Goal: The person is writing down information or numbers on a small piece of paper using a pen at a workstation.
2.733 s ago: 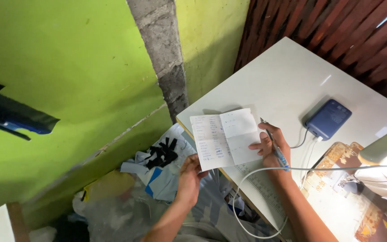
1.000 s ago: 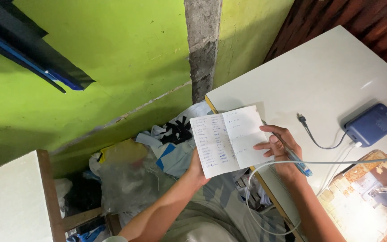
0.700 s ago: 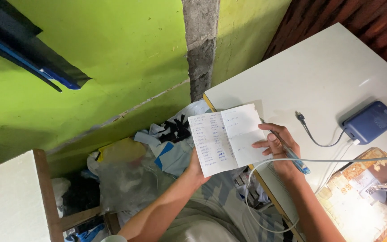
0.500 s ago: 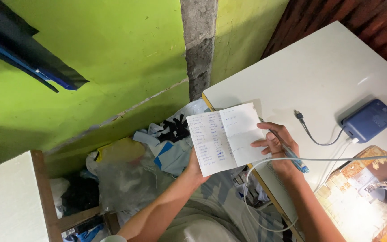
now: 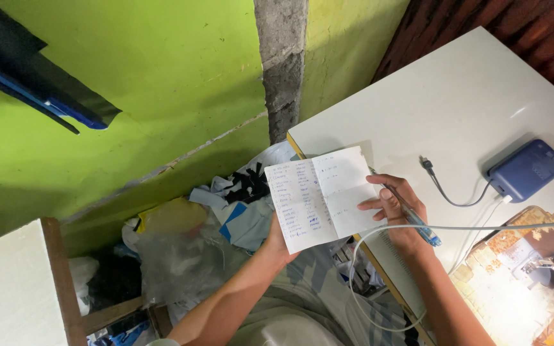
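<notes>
An open small notebook with handwritten lines on white pages is held over the near corner of a white table. My left hand supports it from beneath at its lower left corner. My right hand rests on the right page with fingers spread and holds a blue pen that points down toward my wrist.
A blue power bank with a dark cable lies on the table to the right. A white cable loops below my right arm. A pile of cloth and plastic bags sits against the green wall. A wooden-framed white panel stands at lower left.
The view has shifted slightly. Both hands keep the same hold on the notebook and the pen.
</notes>
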